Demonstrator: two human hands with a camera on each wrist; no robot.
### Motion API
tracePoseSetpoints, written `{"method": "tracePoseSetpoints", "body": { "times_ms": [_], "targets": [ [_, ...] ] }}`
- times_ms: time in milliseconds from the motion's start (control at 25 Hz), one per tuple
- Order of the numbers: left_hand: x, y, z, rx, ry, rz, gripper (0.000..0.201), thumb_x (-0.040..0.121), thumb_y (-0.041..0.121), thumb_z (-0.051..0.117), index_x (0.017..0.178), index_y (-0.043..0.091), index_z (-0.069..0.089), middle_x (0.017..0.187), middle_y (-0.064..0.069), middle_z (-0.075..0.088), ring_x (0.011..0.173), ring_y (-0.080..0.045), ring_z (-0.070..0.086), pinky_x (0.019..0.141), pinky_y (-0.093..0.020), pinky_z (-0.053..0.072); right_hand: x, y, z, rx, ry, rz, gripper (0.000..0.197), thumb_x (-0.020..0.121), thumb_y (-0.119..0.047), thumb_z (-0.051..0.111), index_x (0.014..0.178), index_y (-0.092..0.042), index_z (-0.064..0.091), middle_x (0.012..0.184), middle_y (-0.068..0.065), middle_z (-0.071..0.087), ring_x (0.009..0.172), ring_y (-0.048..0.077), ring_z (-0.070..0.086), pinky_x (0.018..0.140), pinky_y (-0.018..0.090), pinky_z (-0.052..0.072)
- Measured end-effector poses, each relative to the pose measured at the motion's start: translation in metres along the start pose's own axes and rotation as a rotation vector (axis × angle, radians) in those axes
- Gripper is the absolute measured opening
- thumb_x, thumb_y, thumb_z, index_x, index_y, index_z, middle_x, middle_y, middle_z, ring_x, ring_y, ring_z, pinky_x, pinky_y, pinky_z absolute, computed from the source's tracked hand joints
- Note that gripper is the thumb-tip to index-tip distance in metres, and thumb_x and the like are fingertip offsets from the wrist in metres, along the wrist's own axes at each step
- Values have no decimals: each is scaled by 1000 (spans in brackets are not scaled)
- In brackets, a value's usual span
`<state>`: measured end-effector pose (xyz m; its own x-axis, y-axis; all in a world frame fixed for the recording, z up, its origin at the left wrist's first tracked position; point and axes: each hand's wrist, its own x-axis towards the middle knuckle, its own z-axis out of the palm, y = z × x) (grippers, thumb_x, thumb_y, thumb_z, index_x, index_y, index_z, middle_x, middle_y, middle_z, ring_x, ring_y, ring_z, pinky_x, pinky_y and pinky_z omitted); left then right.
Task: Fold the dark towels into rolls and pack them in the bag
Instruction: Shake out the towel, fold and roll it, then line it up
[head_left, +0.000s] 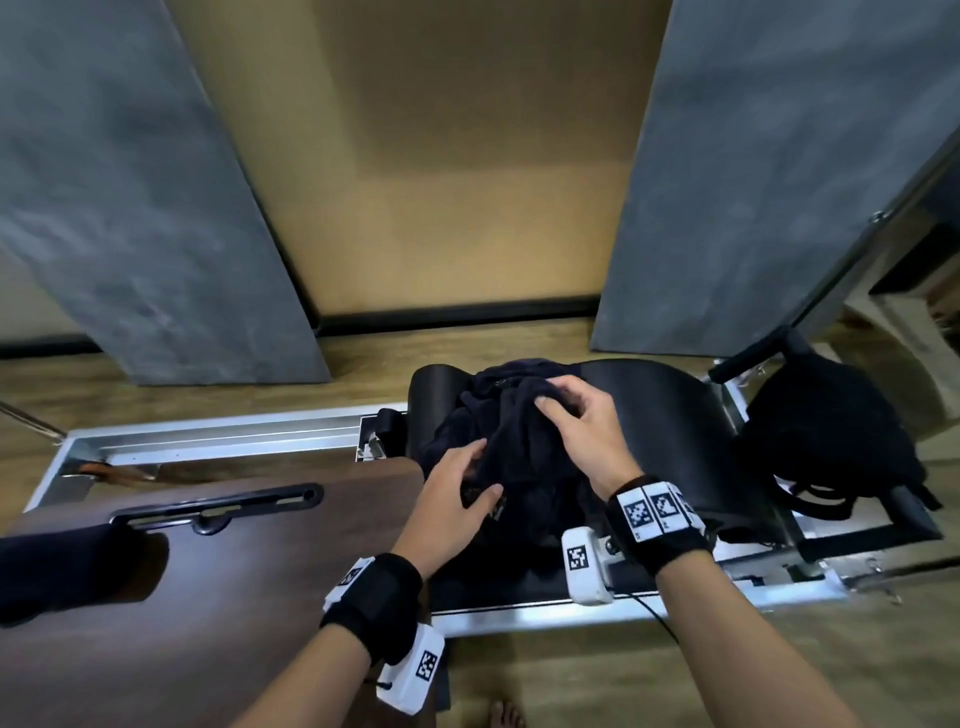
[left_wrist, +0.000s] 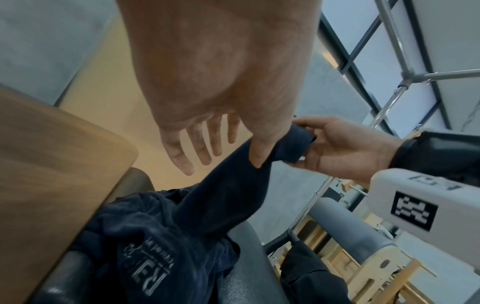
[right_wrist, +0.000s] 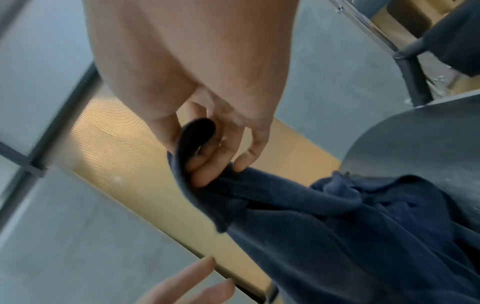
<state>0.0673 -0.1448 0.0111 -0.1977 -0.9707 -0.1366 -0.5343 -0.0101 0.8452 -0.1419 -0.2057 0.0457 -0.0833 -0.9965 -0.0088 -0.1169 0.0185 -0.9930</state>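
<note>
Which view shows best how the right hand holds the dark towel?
The right wrist view: the right hand pinches a folded edge of the dark towel between thumb and fingers, close up. The left wrist view shows the same pinch smaller. The head view shows the back of the hand only.

1. Towels (head_left: 498, 441): dark navy, one with pale grey lettering (left_wrist: 145, 275).
2. Bag (head_left: 826, 441): black.
3. Pad (head_left: 665, 405) under the towels: black.
4. Board (head_left: 249, 545): dark brown wood grain.
5. Frame (head_left: 208, 431): silver.
6. Wristbands (head_left: 374, 603): black, with white tags bearing black-and-white square codes.
7. Floor (head_left: 571, 675): light brown wood.
8. Wall (head_left: 415, 156): tan, between grey mottled panels (head_left: 130, 182).
</note>
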Motion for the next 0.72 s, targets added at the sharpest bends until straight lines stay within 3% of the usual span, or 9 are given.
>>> {"method": "tracePoseSetpoints", "body": {
  "times_ms": [160,280,400,520,640,720],
  "targets": [
    [-18,28,-3,-48,-21,169,80,94,48,76,161,43,32,156,31,41,143,6,40,115,-25,40,-34,-64,-10,13,-63,-122,13,100,-13,66,100,-19,78,99,2,79,99,21,75,88,35,61],
    [-43,53,-7,-141,-20,228,74,89,55,78,152,48,40,147,30,54,137,6,50,110,-27,46,-70,-97,-8,-3,-87,-183,11,98,-18,69,100,-22,79,99,2,79,98,21,75,85,33,61],
    [-80,69,-15,-214,20,324,36,97,42,74,129,36,59,121,16,74,114,-5,69,98,-39,57,-120,-121,-1,64,-47,-200,19,91,-24,77,110,-27,74,97,8,79,95,23,76,84,39,62],
    [-129,77,-29,-280,63,424,11,104,33,65,113,25,66,106,4,76,102,-16,72,95,-41,56,-177,-137,6,128,34,-270,33,91,-22,79,121,-26,66,93,16,75,88,27,73,82,42,61],
    [-180,83,-46,-360,120,484,16,109,30,57,100,23,69,95,2,74,91,-17,70,84,-42,54,-235,-148,14,70,64,-364,17,97,-14,73,113,-19,76,107,8,77,102,23,72,93,43,57],
    [-221,88,-58,-380,153,506,27,111,28,54,90,15,66,82,-8,68,79,-11,60,75,-46,50,-283,-156,24,89,7,-367,31,93,-3,73,120,-19,75,115,8,77,108,23,72,93,41,57]
  ]
}}
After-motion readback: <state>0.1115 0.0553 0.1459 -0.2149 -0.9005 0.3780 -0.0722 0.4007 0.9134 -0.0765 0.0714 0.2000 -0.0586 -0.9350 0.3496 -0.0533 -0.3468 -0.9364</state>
